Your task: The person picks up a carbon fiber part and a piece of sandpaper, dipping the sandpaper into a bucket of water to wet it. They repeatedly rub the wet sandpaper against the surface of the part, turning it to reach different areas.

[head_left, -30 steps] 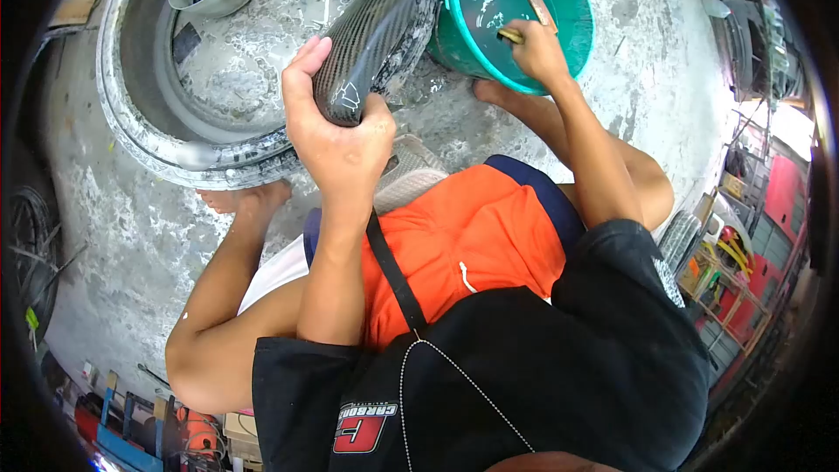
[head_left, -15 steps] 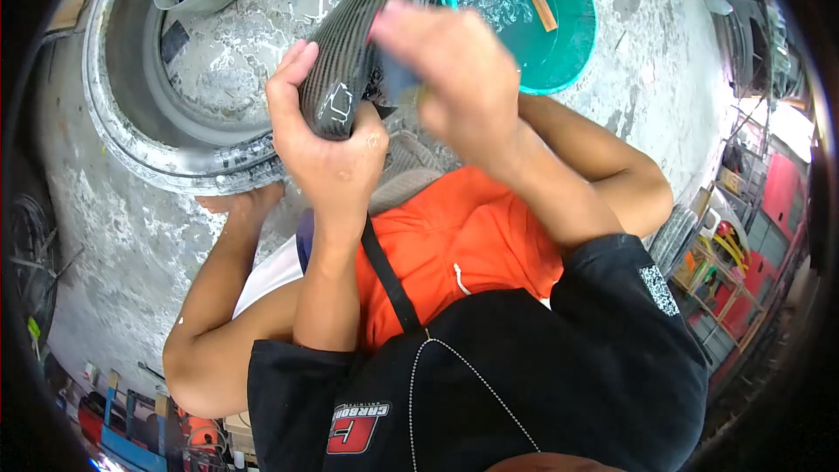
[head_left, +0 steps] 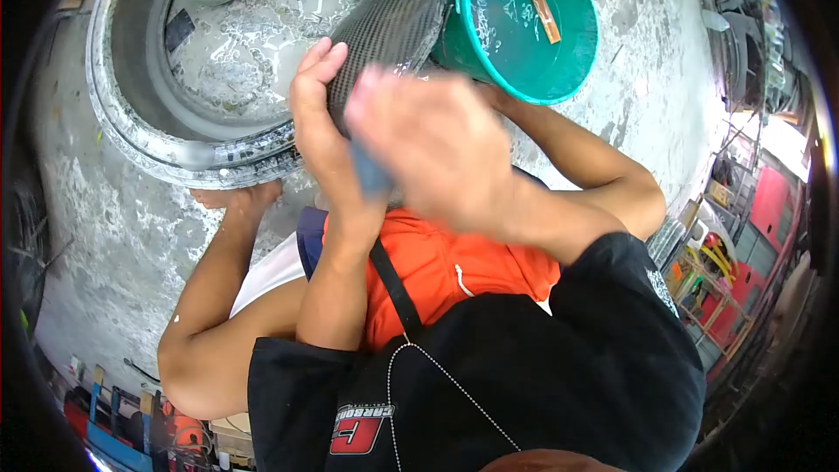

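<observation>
By the round grey tub's rim (head_left: pixel 205 157), the left hand (head_left: pixel 322 127) clasped a curved black woven shell (head_left: pixel 393 22), likely stiff, slippery, best side-gripped; the right hand (head_left: pixel 446 153) clutched a blue-grey pad (head_left: pixel 370 171).

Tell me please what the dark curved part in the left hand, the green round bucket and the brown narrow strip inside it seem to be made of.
Dark curved part: probably carbon fibre, glossy, from its woven pattern and sheen. Green round bucket: likely smooth plastic, from its even colour and rounded rim. Brown narrow strip: perhaps wood, by its colour; grain and finish unclear.
</observation>
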Motion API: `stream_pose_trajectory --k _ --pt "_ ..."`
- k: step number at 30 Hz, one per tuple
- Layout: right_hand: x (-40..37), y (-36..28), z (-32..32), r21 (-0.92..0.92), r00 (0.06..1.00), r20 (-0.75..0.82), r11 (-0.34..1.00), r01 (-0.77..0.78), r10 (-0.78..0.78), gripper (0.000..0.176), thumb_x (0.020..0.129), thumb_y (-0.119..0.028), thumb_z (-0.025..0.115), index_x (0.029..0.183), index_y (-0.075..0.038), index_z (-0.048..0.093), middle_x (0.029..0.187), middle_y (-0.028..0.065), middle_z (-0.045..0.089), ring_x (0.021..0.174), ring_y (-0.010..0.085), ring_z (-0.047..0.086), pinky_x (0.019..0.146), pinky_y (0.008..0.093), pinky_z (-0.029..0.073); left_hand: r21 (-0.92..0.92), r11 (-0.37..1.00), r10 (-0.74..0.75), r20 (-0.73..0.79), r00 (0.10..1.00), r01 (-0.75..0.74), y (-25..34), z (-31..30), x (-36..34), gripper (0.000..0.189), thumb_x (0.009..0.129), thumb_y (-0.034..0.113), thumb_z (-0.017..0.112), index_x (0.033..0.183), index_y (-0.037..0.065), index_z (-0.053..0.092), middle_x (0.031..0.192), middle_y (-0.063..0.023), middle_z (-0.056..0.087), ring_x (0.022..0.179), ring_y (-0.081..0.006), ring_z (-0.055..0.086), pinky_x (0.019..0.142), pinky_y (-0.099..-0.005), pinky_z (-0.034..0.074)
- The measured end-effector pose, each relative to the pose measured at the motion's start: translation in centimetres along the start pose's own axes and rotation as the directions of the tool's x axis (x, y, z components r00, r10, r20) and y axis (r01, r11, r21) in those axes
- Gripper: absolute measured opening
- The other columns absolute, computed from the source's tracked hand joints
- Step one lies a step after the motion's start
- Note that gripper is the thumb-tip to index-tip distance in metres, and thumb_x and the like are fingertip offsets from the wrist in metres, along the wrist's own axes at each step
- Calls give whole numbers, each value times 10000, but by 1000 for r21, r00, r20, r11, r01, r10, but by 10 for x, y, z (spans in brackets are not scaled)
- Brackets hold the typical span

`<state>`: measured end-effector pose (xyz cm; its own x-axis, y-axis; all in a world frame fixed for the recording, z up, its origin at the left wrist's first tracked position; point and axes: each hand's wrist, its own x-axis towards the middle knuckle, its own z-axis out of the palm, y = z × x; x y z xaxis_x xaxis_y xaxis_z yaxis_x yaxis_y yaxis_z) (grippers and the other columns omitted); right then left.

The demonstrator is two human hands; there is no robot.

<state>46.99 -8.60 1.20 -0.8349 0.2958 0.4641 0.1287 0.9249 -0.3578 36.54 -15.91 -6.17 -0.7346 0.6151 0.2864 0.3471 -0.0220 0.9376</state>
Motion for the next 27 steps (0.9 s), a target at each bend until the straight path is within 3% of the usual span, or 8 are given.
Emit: stream_pose_trajectory --k 3,7,11,13,18,22,25,27 --pt "0 16 2 11 989 -35 990 144 -144 422 738 -102 673 1151 -18 699 1128 120 709 1025 285 686 849 404 558 44 994 -101 10 995 101 6 0 0 438 857 127 664 1262 -18 583 1364 -241 588 1282 -375 570 1111 -446 416" --pt "17 94 14 -81 966 -201 980 -183 164 553 633 110 591 1117 -104 754 1139 130 754 941 306 707 818 383 567 34 996 -76 -34 996 77 21 6 0 415 848 94 667 1242 -14 593 1352 -230 597 1274 -382 573 1108 -452 419" --pt "9 -3 -2 45 999 -17 998 43 -42 435 664 -26 716 1098 -10 696 1170 153 718 1018 320 680 831 430 552 -85 996 -16 -21 1000 14 -6 3 -3 542 705 -38 705 1234 -6 592 1318 -229 609 1255 -393 581 1107 -458 419" --pt "8 19 5 41 998 -61 999 31 -28 461 652 29 667 1103 -46 726 1164 137 736 976 312 696 832 403 557 -47 997 65 2 998 -64 -1 1 -1 616 631 -84 705 1230 -2 591 1301 -234 615 1242 -393 591 1099 -452 429" --pt "24 82 10 -157 977 -152 973 -171 147 505 637 68 634 1108 -76 744 1128 124 752 982 326 706 832 401 567 38 995 -85 -47 995 87 14 7 -1 584 655 -68 709 1224 -11 593 1319 -245 610 1249 -386 595 1092 -431 439" --pt "6 -2 5 51 994 -105 998 31 -25 430 664 -55 729 1090 -8 695 1128 155 717 997 332 689 825 454 547 -52 998 -30 -7 1000 30 3 1 -3 587 667 -19 748 1233 -20 593 1334 -249 600 1279 -382 573 1113 -452 419" --pt "14 68 4 -77 996 -72 996 49 -54 377 680 -50 732 1054 -11 713 1112 161 727 984 323 690 809 448 559 43 995 -88 -37 995 89 18 6 2 593 652 -73 690 1235 -23 591 1323 -248 603 1263 -388 582 1112 -457 422" --pt "17 113 11 -108 974 -141 975 -193 177 413 708 -14 717 1118 -34 673 1017 156 738 985 332 684 835 428 536 3 996 -92 -45 995 92 18 7 0 596 640 -100 653 1229 -28 593 1314 -247 607 1266 -389 584 1113 -455 426"
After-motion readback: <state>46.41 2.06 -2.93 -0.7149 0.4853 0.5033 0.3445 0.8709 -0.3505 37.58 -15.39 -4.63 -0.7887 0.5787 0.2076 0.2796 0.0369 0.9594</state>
